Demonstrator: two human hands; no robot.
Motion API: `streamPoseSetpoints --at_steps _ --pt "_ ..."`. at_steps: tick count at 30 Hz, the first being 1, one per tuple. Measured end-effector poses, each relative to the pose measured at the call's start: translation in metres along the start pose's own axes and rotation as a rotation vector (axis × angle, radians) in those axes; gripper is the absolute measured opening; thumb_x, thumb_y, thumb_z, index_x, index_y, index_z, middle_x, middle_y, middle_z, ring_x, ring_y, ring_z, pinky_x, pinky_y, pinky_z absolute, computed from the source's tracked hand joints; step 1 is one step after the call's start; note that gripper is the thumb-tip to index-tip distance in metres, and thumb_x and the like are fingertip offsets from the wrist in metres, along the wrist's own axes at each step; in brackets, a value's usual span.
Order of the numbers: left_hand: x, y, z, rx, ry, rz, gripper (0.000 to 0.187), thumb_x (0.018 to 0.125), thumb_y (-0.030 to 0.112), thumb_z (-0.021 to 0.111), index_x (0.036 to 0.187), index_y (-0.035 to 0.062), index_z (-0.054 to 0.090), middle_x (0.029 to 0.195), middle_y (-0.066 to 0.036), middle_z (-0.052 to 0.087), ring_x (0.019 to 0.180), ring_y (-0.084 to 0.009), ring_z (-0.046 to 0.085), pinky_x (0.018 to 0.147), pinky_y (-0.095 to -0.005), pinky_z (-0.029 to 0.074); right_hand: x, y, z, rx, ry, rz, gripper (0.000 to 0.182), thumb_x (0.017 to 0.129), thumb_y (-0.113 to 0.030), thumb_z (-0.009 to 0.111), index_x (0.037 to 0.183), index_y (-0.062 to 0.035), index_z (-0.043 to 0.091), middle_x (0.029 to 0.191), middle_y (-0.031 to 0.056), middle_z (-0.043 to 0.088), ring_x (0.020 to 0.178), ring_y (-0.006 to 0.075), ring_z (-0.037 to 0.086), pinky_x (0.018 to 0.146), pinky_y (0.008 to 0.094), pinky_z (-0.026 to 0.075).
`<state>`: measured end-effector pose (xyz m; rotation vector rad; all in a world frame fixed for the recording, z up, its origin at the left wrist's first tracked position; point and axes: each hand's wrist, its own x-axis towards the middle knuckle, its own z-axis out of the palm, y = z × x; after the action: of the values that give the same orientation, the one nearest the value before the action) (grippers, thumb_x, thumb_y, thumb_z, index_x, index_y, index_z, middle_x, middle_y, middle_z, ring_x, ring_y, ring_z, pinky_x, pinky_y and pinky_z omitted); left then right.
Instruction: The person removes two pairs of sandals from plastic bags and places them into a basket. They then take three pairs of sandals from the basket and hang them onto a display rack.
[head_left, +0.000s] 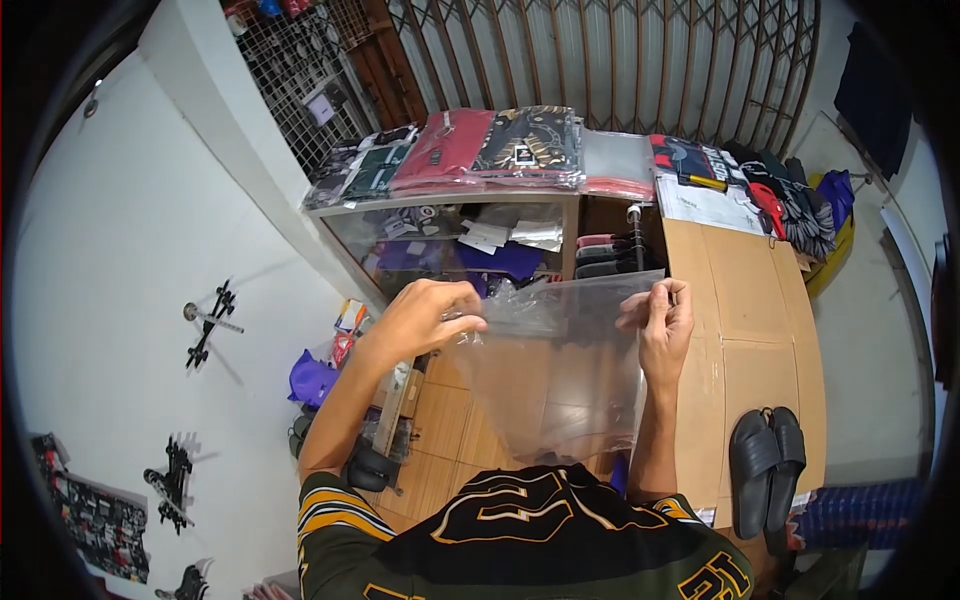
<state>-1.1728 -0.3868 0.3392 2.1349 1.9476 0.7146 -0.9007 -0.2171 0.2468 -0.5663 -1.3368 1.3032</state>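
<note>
A clear plastic bag (560, 360) hangs in front of my body, see-through enough that the floor shows behind it. My left hand (430, 315) pinches its upper left part, where the film is crumpled. At the upper right corner, my right hand (662, 318) grips the bag's edge between thumb and fingers. The film spreads between both hands and narrows toward the bottom, near the dark jersey (540, 520) I wear. No contents can be made out inside it.
Bagged folded clothes (440, 150) lie on a glass display case (450, 235) ahead. Right of me, a cardboard-topped table (745, 300) carries black slides (767, 470), a red tape dispenser (766, 205) and papers. Wall hooks (212, 322) project at left.
</note>
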Motion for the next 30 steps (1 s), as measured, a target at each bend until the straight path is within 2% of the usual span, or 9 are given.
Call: streamPoseSetpoints --at_steps 3,4,8,12,19,21,24,27,30 --pt "0.023 -0.025 0.003 -0.236 -0.065 -0.291 0.019 0.091 0.017 0.076 0.100 0.0020 0.072 0.079 -0.007 0.071 0.070 -0.0117 0.066 0.065 -0.0301 0.051 0.025 0.015 -0.017 -0.045 0.018 0.049 0.017 0.109 -0.019 0.052 0.113 -0.0026 0.050 0.078 0.0075 0.069 0.061 0.0092 0.062 0.057 0.0211 0.048" --pt "0.030 -0.038 0.011 -0.292 -0.011 -0.298 0.017 0.093 0.014 0.074 0.104 0.0014 0.073 0.080 -0.002 0.071 0.075 -0.0066 0.062 0.068 -0.0263 0.050 0.033 0.023 -0.024 -0.008 -0.001 0.049 0.017 0.107 -0.019 0.058 0.111 -0.0022 0.058 0.079 0.0057 0.069 0.062 0.0088 0.062 0.058 0.0206 0.047" --pt "0.068 -0.076 0.035 -0.505 0.070 -0.274 0.016 0.097 0.014 0.071 0.101 -0.0010 0.075 0.083 -0.002 0.072 0.076 -0.0066 0.063 0.068 -0.0254 0.052 0.057 0.056 -0.045 -0.036 -0.049 0.045 0.021 0.105 -0.019 0.061 0.091 -0.0041 0.065 0.081 0.0042 0.069 0.066 0.0083 0.063 0.058 0.0217 0.047" --pt "0.115 -0.109 0.055 -0.718 0.100 -0.231 0.015 0.098 0.012 0.070 0.102 -0.0017 0.074 0.085 -0.005 0.073 0.077 -0.0082 0.067 0.068 -0.0238 0.052 0.082 0.062 -0.039 -0.017 0.157 0.074 0.020 0.105 -0.020 0.061 0.092 -0.0049 0.065 0.080 0.0031 0.068 0.066 0.0078 0.061 0.060 0.0232 0.050" --pt "0.214 -0.164 0.067 -0.882 0.152 -0.215 0.020 0.100 0.016 0.070 0.111 0.0003 0.068 0.093 -0.008 0.076 0.079 -0.0121 0.072 0.067 -0.0229 0.054 0.151 0.101 -0.065 -0.097 0.245 0.028 0.013 0.102 -0.016 0.066 0.098 -0.0044 0.068 0.081 0.0001 0.065 0.070 0.0070 0.059 0.064 0.0244 0.052" --pt "0.248 -0.180 0.068 -0.937 0.141 -0.149 0.024 0.102 0.014 0.066 0.120 0.0033 0.053 0.098 -0.013 0.076 0.084 -0.0142 0.073 0.069 -0.0240 0.055 0.177 0.106 -0.067 -0.122 0.248 0.011 0.012 0.102 -0.017 0.066 0.101 -0.0047 0.068 0.083 -0.0005 0.064 0.073 0.0069 0.060 0.068 0.0259 0.055" --pt "0.302 -0.198 0.066 -0.936 0.098 -0.059 0.020 0.104 0.008 0.060 0.119 0.0058 0.047 0.099 -0.014 0.075 0.085 -0.0152 0.073 0.071 -0.0241 0.056 0.220 0.111 -0.063 -0.078 0.336 -0.053 0.012 0.102 -0.016 0.067 0.097 -0.0053 0.066 0.079 -0.0013 0.062 0.069 0.0059 0.057 0.064 0.0248 0.052" --pt "0.356 -0.215 0.069 -0.890 0.037 0.071 0.005 0.104 0.000 0.050 0.107 0.0015 0.055 0.103 -0.011 0.073 0.091 -0.0139 0.072 0.074 -0.0249 0.058 0.255 0.119 -0.065 -0.066 0.399 -0.104 0.017 0.102 -0.019 0.066 0.091 -0.0069 0.063 0.075 -0.0021 0.059 0.064 0.0050 0.053 0.059 0.0235 0.049" --pt "0.409 -0.222 0.077 -0.814 0.002 0.132 0.018 0.102 -0.002 0.049 0.103 -0.0009 0.067 0.108 -0.008 0.071 0.094 -0.0122 0.069 0.078 -0.0254 0.057 0.285 0.122 -0.075 -0.132 0.465 -0.108 0.021 0.103 -0.022 0.065 0.088 -0.0081 0.061 0.070 -0.0037 0.055 0.059 0.0037 0.048 0.054 0.0211 0.042"
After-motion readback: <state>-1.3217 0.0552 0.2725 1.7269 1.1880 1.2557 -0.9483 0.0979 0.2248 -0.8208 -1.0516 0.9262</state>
